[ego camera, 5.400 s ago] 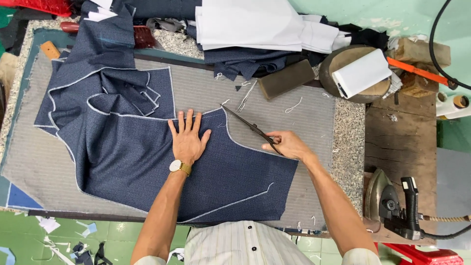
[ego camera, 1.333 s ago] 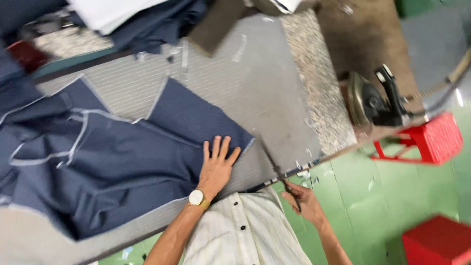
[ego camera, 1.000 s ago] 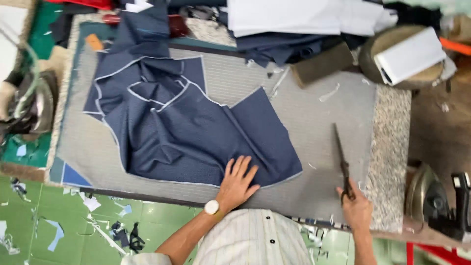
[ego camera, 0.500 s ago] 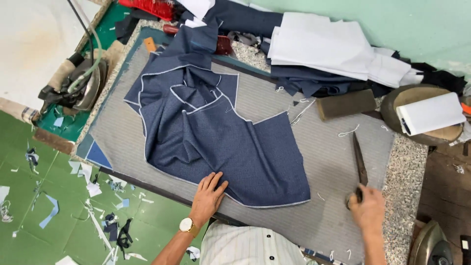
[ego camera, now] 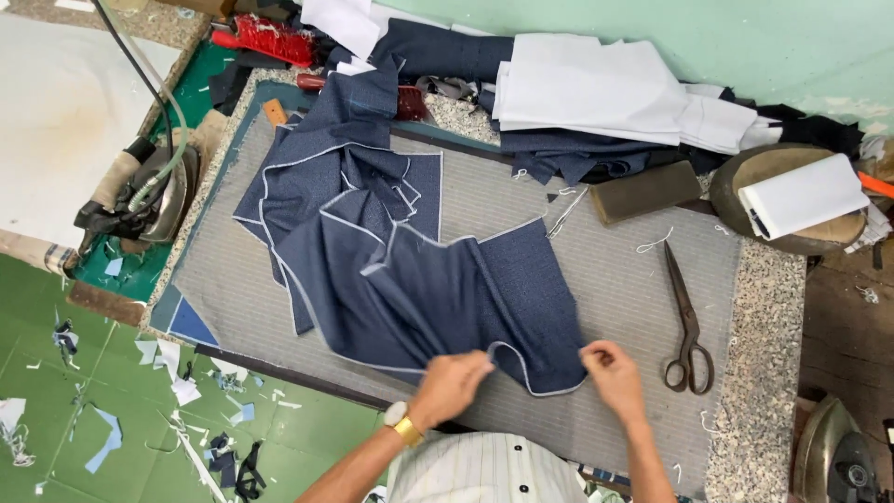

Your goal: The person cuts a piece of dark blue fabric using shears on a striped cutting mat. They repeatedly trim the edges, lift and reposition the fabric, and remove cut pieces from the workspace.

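Grey table (ego camera: 615, 307): both hands (ego camera: 452, 387) pinch navy cloth (ego camera: 447, 298).

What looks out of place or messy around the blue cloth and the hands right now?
The blue cloth lies bunched and folded over itself, not flat, with both the left hand and right hand pinching its near edge. Loose thread bits lie on the grey pad, and cloth scraps litter the green floor. The scissors lie shut, apart from the cloth.

Matt navy woven cloth (ego camera: 438, 298), dull dark metal scissors (ego camera: 687, 326), coarse grey ribbed table pad (ego camera: 615, 279)
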